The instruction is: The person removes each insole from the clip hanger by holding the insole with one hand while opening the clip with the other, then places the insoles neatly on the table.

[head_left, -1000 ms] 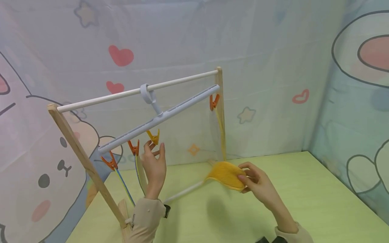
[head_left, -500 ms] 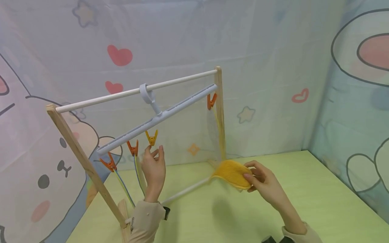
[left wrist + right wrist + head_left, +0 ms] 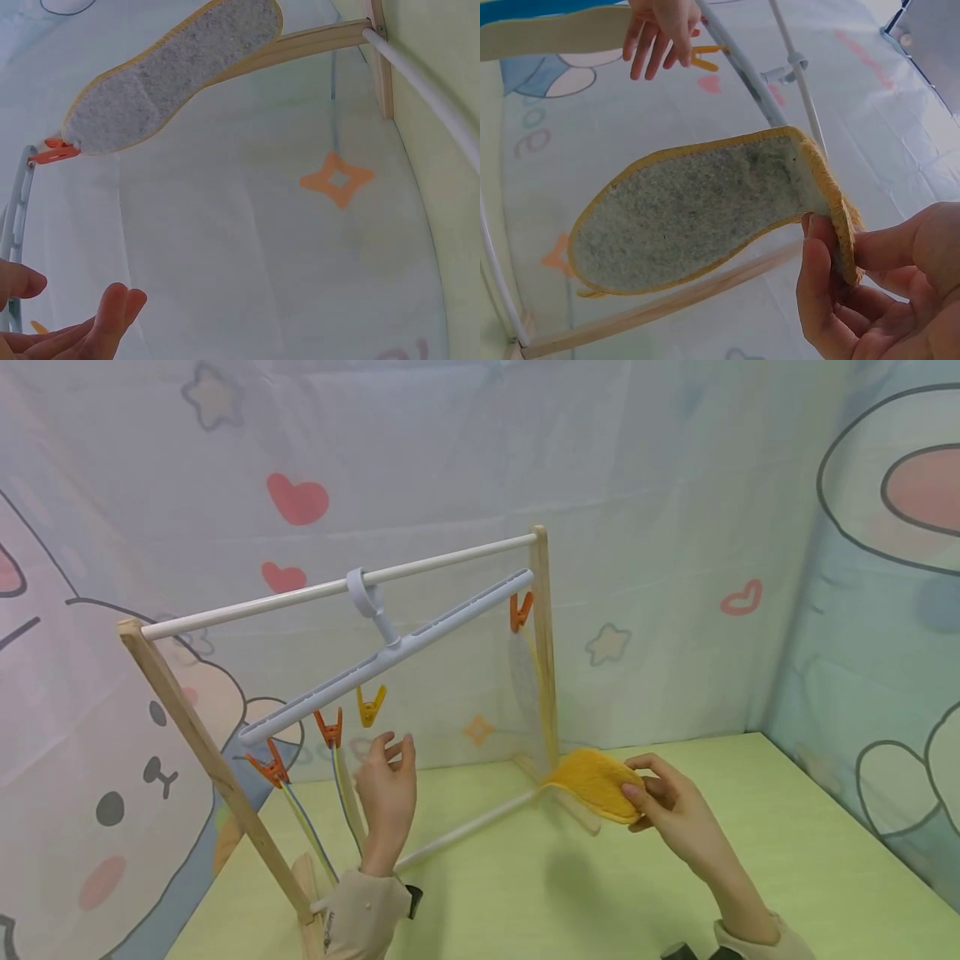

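Note:
My right hand [image 3: 678, 818] pinches one end of a yellow fuzzy insole [image 3: 596, 783] between thumb and fingers, over the table. The right wrist view shows the grey felt underside of this insole [image 3: 690, 214]. My left hand [image 3: 387, 793] is raised, holding nothing, its fingers loosely bent just below a yellow clip [image 3: 370, 706]. That clip hangs from a pale blue-grey hanger [image 3: 395, 653] with nothing in it. At the hanger's far right end, an orange clip [image 3: 521, 612] holds another yellow-edged insole [image 3: 172, 82].
A wooden rack with a white top rod [image 3: 262, 606] carries the tilted hanger. Two more orange clips, one of them the left-end clip [image 3: 270, 766], hold blue-and-yellow-edged insoles [image 3: 348, 797], seen edge-on. A white lower rod [image 3: 472, 827] runs above the green table [image 3: 750, 843].
My right hand has drawn the yellow insole to the right. My left hand has dropped slightly, away from the yellow clip, which has swung a little.

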Demonstrator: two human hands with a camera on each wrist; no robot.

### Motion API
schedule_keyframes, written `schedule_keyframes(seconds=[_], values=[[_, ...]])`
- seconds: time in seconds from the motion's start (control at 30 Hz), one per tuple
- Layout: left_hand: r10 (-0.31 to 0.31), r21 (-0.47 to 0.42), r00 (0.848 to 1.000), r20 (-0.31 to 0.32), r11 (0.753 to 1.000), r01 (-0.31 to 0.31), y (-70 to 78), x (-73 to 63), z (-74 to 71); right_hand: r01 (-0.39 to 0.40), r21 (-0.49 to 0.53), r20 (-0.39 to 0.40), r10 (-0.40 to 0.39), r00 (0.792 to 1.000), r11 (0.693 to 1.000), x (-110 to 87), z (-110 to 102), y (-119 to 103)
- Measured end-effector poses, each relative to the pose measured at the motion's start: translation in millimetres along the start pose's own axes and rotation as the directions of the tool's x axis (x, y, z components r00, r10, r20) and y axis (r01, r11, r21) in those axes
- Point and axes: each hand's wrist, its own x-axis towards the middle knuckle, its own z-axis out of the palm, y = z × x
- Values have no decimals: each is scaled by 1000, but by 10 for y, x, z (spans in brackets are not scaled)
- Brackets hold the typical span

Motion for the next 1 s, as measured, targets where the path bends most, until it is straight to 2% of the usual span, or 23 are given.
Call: schedule_keyframes(seconds=[0.23,0.43,0.73,1.0], values=[[24,21,999,30,999,-24,12,-73,23,3,-4,-18,-3,1000,1000,-8,-56,-7],[44,6,998,51,999,-45,-24,-123,50,-15,13,-32,16,999,1000,-20,-77,-27],[63,-5,997,46,998,-63,-51,-177,79,-66,-5,-86,66,994,998,-35,-124,-25],[66,-4,996,58,998,-66,-108,-242,103,-79,20,-115,81,990,997,-58,-173,-18]])
